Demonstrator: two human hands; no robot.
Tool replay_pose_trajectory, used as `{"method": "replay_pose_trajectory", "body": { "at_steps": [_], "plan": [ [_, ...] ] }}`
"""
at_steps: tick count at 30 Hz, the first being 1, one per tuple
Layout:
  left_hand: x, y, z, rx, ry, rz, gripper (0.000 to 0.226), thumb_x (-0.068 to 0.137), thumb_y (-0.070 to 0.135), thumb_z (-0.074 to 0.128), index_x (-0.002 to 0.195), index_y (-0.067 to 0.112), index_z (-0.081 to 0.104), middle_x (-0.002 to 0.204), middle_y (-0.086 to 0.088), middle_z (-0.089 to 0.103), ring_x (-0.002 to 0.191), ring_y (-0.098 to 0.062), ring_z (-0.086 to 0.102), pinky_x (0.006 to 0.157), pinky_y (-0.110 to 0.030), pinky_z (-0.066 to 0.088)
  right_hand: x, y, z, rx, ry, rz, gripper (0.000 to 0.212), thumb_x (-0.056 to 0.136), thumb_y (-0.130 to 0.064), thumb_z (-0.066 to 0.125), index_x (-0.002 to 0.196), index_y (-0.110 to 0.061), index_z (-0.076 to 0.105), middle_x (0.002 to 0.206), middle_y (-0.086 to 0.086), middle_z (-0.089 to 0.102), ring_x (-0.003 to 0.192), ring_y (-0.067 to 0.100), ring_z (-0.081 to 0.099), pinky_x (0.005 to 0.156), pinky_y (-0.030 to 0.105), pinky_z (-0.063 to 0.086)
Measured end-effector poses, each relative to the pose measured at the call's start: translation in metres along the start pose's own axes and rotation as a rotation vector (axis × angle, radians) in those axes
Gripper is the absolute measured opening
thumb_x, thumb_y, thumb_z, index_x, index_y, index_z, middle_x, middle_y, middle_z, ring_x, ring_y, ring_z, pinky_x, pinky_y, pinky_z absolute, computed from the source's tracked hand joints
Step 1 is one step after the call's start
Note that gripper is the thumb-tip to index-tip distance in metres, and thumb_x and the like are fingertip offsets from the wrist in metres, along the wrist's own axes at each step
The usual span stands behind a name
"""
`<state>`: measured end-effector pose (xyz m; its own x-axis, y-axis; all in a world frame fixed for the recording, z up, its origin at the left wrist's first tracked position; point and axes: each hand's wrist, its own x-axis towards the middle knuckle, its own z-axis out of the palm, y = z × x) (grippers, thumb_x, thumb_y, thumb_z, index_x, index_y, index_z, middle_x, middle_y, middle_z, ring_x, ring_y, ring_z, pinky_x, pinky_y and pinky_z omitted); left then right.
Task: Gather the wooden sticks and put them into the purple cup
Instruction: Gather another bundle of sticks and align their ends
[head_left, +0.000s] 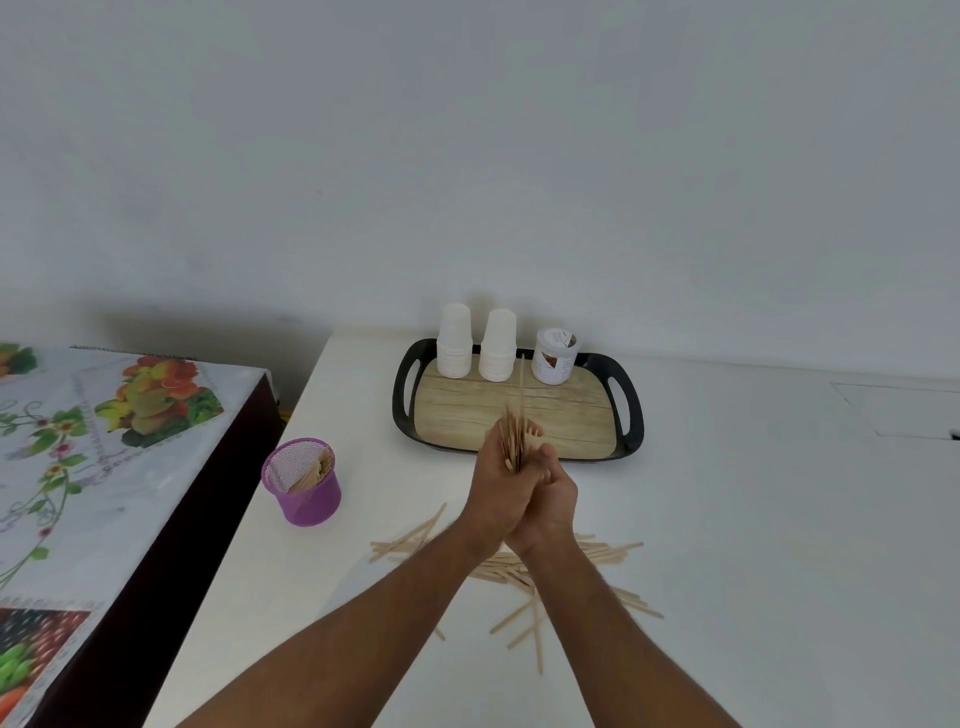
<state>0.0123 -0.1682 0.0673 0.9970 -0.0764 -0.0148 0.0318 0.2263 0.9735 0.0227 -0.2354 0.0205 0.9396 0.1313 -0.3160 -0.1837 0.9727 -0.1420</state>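
**Both palms pressed around a bundle of sticks, more waiting below**

The left hand (493, 488) and the right hand (550, 499) are closed together, palm against palm, clamping a bundle of thin pale wooden sticks (514, 439) that stands roughly upright and fans out above the fingers. One stick pokes higher than the rest. The hands hang above the white tabletop (753, 519), not resting on it.

Beneath and just behind the wrists, nearer the person, lies a loose scatter of flat wooden sticks (613, 553), crossing one another at all angles, some spilling out to either side of the forearms. The purple mesh cup (304, 486) stands to the left of the left hand, near the table edge, and already has some sticks leaning inside it.

Beyond the hands sits a black-rimmed tray with a wood-grain base (631, 415), carrying two stacks of white paper cups (454, 343) and a small white lidded tub (555, 358).

The sticks look light, stiff and smooth, so a loose bundle would likely slide apart or shed pieces. A firm squeeze round the middle of the bundle, with the lower ends squared off, seems the safest hold for carrying it to the cup. The mesh wall looks stiff, but the cup is light and could tip if the bundle is pushed in hard.
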Motion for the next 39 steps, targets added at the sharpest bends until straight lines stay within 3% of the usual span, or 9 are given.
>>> {"method": "replay_pose_trajectory", "body": {
  "at_steps": [4,8,11,15,18,22,27,33,39],
  "plan": [
    [0.002,-0.014,0.016,0.032,0.15,0.039,0.01,0.088,0.007,0.065,0.098,0.005,0.066,0.086,-0.003,0.072,0.087,-0.019,0.064,0.088,-0.032,0.049,-0.002,-0.001,-0.002,-0.025,0.033,-0.011,0.058,0.106,-0.044,0.041,0.098,-0.001,0.08,0.1,0.014,0.077,0.097,0.03,0.077,0.081,0.039,0.063],
    [-0.014,-0.038,0.029,-0.878,0.523,-0.147,0.024,0.085,0.013,0.056,0.092,0.0,0.075,0.088,-0.005,0.074,0.087,-0.016,0.068,0.095,-0.029,0.047,-0.004,0.002,0.004,-0.028,0.069,-0.005,0.046,0.102,-0.038,0.049,0.105,0.0,0.074,0.098,0.014,0.076,0.095,0.029,0.076,0.079,0.039,0.063],
    [-0.004,-0.036,0.027,-0.646,0.433,-0.091,0.015,0.089,0.015,0.061,0.091,0.002,0.069,0.074,-0.002,0.066,0.068,-0.011,0.066,0.081,-0.021,0.05,-0.006,0.004,0.012,-0.061,0.108,-0.015,0.039,0.095,-0.031,0.063,0.121,-0.003,0.066,0.097,0.007,0.065,0.104,0.024,0.068,0.102,0.038,0.054],
    [0.013,-0.034,0.008,0.193,0.081,0.044,0.039,0.086,0.044,0.068,0.092,0.007,0.059,0.074,0.007,0.062,0.066,0.0,0.057,0.063,-0.013,0.048,-0.01,0.007,0.011,-0.074,0.086,-0.029,0.021,0.077,-0.026,0.075,0.086,-0.014,0.06,0.071,-0.001,0.055,0.082,0.015,0.061,0.109,0.03,0.043],
    [0.008,-0.031,0.003,0.149,0.101,-0.017,0.037,0.08,0.047,0.077,0.09,0.013,0.065,0.081,0.001,0.069,0.079,-0.012,0.067,0.079,-0.033,0.057,-0.009,0.01,0.008,-0.076,0.042,-0.02,0.034,0.086,-0.031,0.062,0.109,-0.006,0.066,0.104,0.009,0.064,0.104,0.024,0.065,0.121,0.034,0.033],
    [0.006,-0.033,-0.005,0.237,0.087,-0.064,0.051,0.067,0.057,0.08,0.099,0.017,0.072,0.093,-0.001,0.076,0.095,-0.011,0.073,0.092,-0.038,0.059,-0.011,0.01,0.008,-0.07,0.002,-0.032,0.048,0.084,-0.032,0.058,0.113,0.003,0.074,0.115,0.015,0.074,0.099,0.03,0.077,0.103,0.041,0.053],
    [0.005,-0.034,-0.004,0.273,0.089,0.006,0.007,0.087,0.032,0.071,0.084,0.038,0.069,0.079,0.015,0.074,0.085,-0.002,0.072,0.076,-0.013,0.055,-0.01,0.009,0.012,-0.092,0.019,-0.032,0.044,0.091,-0.026,0.055,0.117,0.004,0.074,0.124,0.02,0.071,0.116,0.032,0.068,0.112,0.042,0.046],
    [0.01,-0.028,-0.015,0.219,0.066,-0.083,0.031,0.1,0.037,0.059,0.074,0.022,0.068,0.06,0.007,0.07,0.065,-0.003,0.071,0.059,-0.017,0.053,-0.01,0.002,0.005,-0.198,0.162,-0.099,0.043,0.104,-0.016,0.05,0.142,0.001,0.056,0.141,0.022,0.062,0.13,0.035,0.061,0.106,0.046,0.051],
    [0.011,-0.03,-0.028,0.357,0.077,-0.134,0.035,0.1,0.042,0.057,0.08,0.018,0.072,0.069,-0.002,0.072,0.065,-0.017,0.069,0.066,-0.04,0.058,-0.015,0.004,0.002,-0.649,0.263,-0.32,0.028,0.104,-0.025,0.056,0.121,-0.01,0.072,0.125,0.014,0.073,0.118,0.029,0.069,0.101,0.044,0.055]
  ]
}}
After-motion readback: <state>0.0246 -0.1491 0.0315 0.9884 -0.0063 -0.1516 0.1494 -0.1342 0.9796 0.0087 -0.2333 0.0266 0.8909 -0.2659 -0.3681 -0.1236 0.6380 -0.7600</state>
